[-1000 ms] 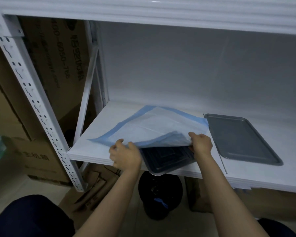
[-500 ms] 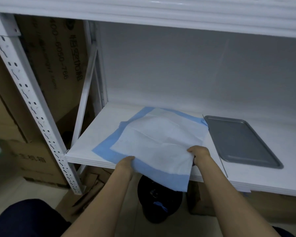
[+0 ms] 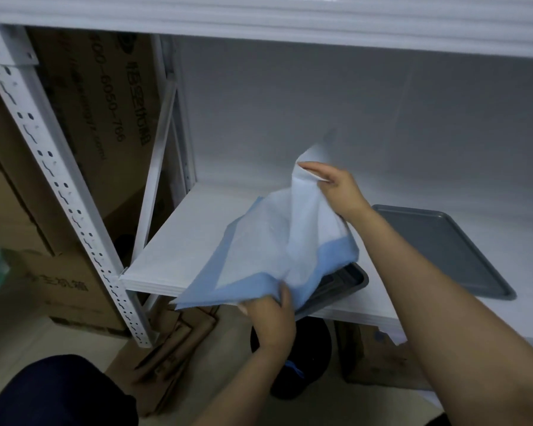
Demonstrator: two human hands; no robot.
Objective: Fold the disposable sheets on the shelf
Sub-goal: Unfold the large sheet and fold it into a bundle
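A disposable sheet [image 3: 277, 241], white with a blue border, hangs crumpled above the front of the white shelf [image 3: 179, 247]. My right hand [image 3: 339, 192] pinches one white corner and holds it raised high over the shelf. At the shelf's front edge, my left hand [image 3: 271, 315] grips the sheet's lower blue edge. The sheet drapes between both hands. Part of a dark plastic tray [image 3: 348, 281] shows under the sheet at the shelf's front edge.
A grey metal tray [image 3: 443, 250] lies flat on the shelf to the right. A perforated white upright [image 3: 59, 186] stands at the left with cardboard boxes [image 3: 83, 124] behind it. A black bin [image 3: 293, 358] and flattened cardboard sit on the floor below.
My right hand has lifted its corner of the sheet up and back off the shelf. The sheet, flat before, now hangs crumpled and uncovers the dark tray. My left hand stays near the front edge.
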